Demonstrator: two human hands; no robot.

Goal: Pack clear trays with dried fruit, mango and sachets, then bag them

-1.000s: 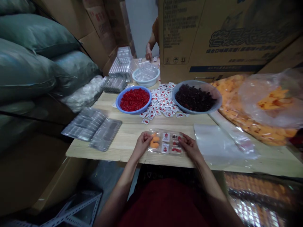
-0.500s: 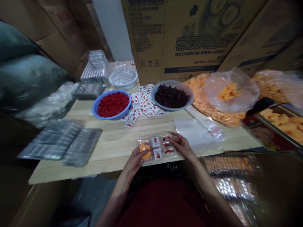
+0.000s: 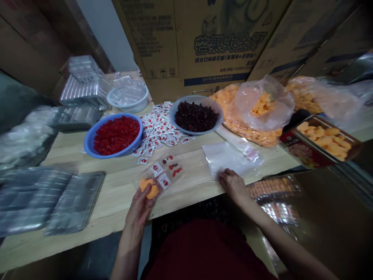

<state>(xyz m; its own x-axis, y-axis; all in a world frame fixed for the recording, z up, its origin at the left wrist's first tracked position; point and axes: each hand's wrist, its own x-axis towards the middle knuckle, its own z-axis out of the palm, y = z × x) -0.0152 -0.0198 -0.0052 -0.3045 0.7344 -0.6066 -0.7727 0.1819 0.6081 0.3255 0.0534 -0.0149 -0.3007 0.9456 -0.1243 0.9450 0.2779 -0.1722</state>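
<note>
- Empty trays: stacked at left on the table; lower in my view than a second ago, the camera having swung right.
- Left hand: pinching the near end of the filled tray, thumb over its orange pieces; now the only hand on it.
- Filled tray: turned askew over the table, between empty trays and clear bags.
- Right hand: newly off the tray, at the clear bags; fingers bunched, grip I cannot tell. Work, I judge, now includes bags.
- Open box: mostly outside my view a second ago.
</note>
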